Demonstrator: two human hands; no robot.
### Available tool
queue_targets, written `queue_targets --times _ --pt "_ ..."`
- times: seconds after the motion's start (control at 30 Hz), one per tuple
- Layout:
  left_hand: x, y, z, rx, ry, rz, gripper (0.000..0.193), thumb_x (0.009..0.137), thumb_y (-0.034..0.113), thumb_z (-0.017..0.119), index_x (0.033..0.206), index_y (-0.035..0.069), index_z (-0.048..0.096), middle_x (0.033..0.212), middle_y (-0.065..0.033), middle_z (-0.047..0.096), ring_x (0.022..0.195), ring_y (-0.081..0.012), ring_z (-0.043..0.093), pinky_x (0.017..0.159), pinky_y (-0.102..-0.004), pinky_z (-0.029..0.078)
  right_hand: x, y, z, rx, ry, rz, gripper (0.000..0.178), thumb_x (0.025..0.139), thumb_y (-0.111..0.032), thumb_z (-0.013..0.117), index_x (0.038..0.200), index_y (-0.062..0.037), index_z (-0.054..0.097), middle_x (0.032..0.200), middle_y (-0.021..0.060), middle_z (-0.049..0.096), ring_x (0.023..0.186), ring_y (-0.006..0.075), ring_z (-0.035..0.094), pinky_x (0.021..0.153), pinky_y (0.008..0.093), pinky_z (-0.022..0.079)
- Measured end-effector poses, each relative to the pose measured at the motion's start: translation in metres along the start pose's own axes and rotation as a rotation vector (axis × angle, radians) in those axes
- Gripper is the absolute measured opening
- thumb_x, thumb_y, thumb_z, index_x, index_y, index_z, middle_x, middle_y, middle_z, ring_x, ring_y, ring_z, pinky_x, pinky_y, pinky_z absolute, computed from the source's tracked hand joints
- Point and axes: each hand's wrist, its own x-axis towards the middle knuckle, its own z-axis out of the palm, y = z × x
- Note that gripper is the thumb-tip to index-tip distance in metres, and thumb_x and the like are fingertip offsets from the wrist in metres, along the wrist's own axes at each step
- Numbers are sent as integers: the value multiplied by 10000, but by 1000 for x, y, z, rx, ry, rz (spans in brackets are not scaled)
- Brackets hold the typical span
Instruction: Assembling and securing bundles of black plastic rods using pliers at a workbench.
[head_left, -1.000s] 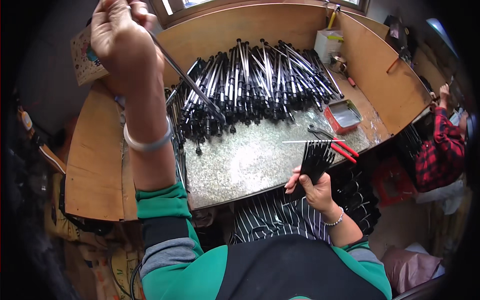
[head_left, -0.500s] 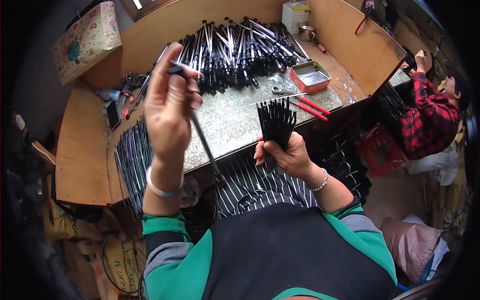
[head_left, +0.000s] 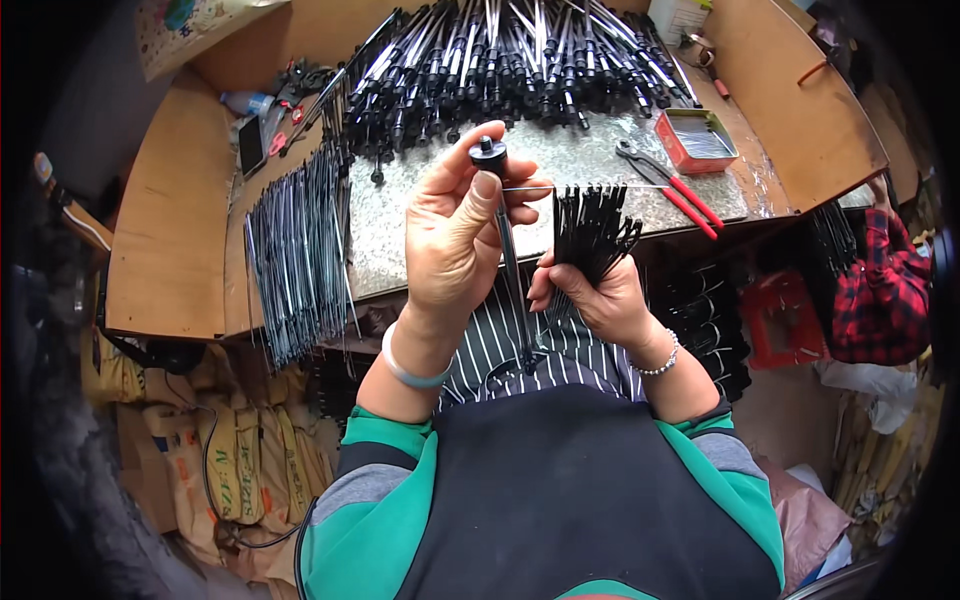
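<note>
Above the counter (head_left: pixel 420 220), the left hand (head_left: pixel 455 235) fingers pinch an upright black rod (head_left: pixel 508 250) while the right hand (head_left: pixel 590 295) clenches a fan of black ribs (head_left: pixel 590 225), which could splay and slip if that grip loosens.

Green sleeves with grey bands, black apron, pale bangle near 1 hand, beaded bracelet near the other.

A speckled grey worktop (head_left: pixel 420 215) carries a heap of black rods (head_left: pixel 500 60) along its far edge. Red-handled pliers (head_left: pixel 675 190) lie near the right edge beside a red tray (head_left: pixel 703 140). Thin metal wires (head_left: pixel 300 250) cover its left edge.
</note>
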Motion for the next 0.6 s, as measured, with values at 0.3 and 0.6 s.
queue_targets --times 0.3,0.6 --pt "-4 -2 -20 -36 47 40 438 881 160 545 1270 21 401 1010 -141 598 890 -208 617 716 -267 516 8 1 -4 70 -3 43 195 893 -135 532 967 43 557 777 116 606 694 176 614 621 304 534" --pt "-1 -17 -17 -168 64 54 394 882 90 531 1247 22 400 1069 -193 588 936 -232 611 805 -321 515 24 13 9 41 -29 33 333 877 -314 543 945 11 528 677 41 542 536 109 549 483 229 489"
